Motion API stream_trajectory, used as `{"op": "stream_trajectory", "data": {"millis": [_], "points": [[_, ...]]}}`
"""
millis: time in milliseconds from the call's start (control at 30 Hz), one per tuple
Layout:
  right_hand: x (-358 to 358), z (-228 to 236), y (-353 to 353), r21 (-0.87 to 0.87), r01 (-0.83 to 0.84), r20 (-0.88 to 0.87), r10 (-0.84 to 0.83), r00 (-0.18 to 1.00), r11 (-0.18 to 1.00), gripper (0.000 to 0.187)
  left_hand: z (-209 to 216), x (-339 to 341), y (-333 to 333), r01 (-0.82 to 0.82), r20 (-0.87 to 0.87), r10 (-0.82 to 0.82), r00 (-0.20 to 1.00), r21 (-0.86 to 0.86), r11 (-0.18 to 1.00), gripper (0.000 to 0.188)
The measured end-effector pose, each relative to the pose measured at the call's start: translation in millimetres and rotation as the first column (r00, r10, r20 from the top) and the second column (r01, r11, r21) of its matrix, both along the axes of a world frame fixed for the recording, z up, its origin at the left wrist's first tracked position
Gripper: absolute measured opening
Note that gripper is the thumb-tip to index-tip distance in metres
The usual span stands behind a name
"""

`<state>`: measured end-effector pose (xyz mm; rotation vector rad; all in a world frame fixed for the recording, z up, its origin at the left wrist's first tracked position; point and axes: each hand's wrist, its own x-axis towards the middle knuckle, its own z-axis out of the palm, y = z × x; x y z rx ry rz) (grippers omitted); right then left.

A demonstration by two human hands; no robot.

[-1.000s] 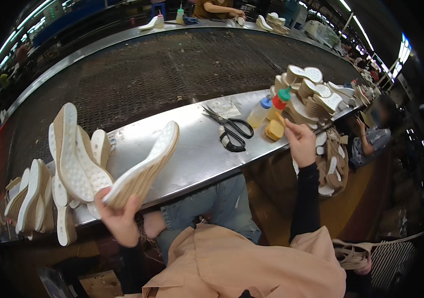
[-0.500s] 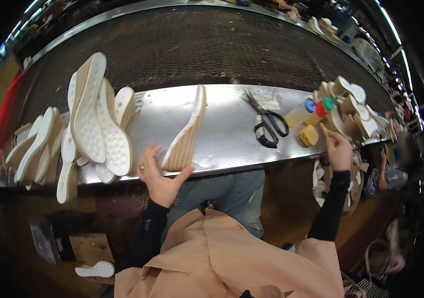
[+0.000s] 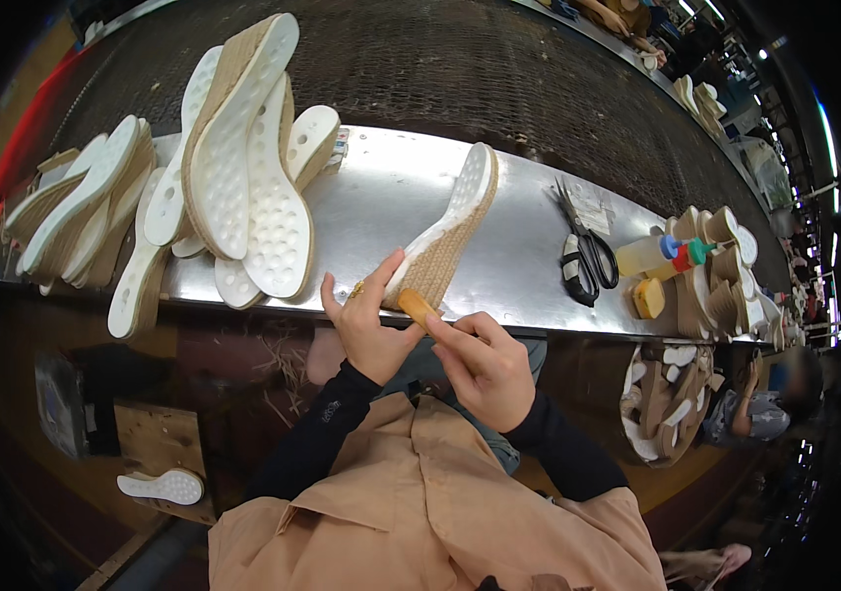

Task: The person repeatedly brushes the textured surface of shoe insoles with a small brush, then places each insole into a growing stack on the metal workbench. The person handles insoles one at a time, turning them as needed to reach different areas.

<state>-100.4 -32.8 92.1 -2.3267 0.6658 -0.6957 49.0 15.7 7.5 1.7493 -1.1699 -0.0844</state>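
A wedge shoe sole (image 3: 450,241), with a white dimpled face and woven tan sides, lies on the metal table with its thick heel end toward me. My left hand (image 3: 369,320) grips that heel end, fingers along its left side and thumb at the back. Between the thumb and fingers of my right hand (image 3: 489,369) is a small orange-yellow piece (image 3: 417,306), its tip against the woven side near the heel. I cannot make out exactly what kind of piece it is.
Stacked wedge soles (image 3: 243,167) stand at the left, more soles (image 3: 721,266) at the right. Black-handled scissors (image 3: 588,258), squeeze bottles (image 3: 647,256) and a yellow block (image 3: 649,298) lie right of the sole. A mesh-like dark belt (image 3: 391,69) runs behind the metal table (image 3: 371,197).
My right hand has come from beside the yellow block to the heel, bringing the orange-yellow piece. My left hand has closed in on the sole, which is now turned with more dimpled face showing.
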Motion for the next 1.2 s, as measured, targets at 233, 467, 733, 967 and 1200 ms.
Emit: {"op": "stream_trajectory", "data": {"millis": [233, 467, 733, 967, 1200], "points": [[11.6, -10.4, 1.3, -0.073, 0.030, -0.006, -0.031, 1.000, 0.997, 0.046, -1.8, 0.5, 0.9, -0.003, -0.037, 0.003, 0.999, 0.006, 1.000, 0.072], [14.6, -6.1, 1.3, -0.036, 0.017, -0.073, -0.020, 0.997, 0.999, 0.046, -1.8, -0.3, 0.5, -0.006, -0.056, 0.006, 0.998, -0.004, 1.000, 0.072], [13.1, -9.8, 1.9, -0.037, -0.004, -0.076, 0.001, 0.997, 0.999, 0.049, -2.6, -0.2, 0.7, -0.006, -0.053, 0.006, 0.999, 0.004, 1.000, 0.072], [9.2, -5.5, 1.9, -0.091, 0.009, -0.057, -0.014, 0.998, 0.996, 0.044, -2.1, -0.3, -0.6, -0.006, -0.032, 0.006, 0.999, -0.016, 1.000, 0.075], [9.5, 0.3, -26.4, -0.023, 0.068, -0.006, -0.068, 0.998, 0.997, 0.038, 0.7, -0.6, -1.7, -0.030, 0.011, 0.030, 0.999, -0.018, 0.999, 0.079]]}}
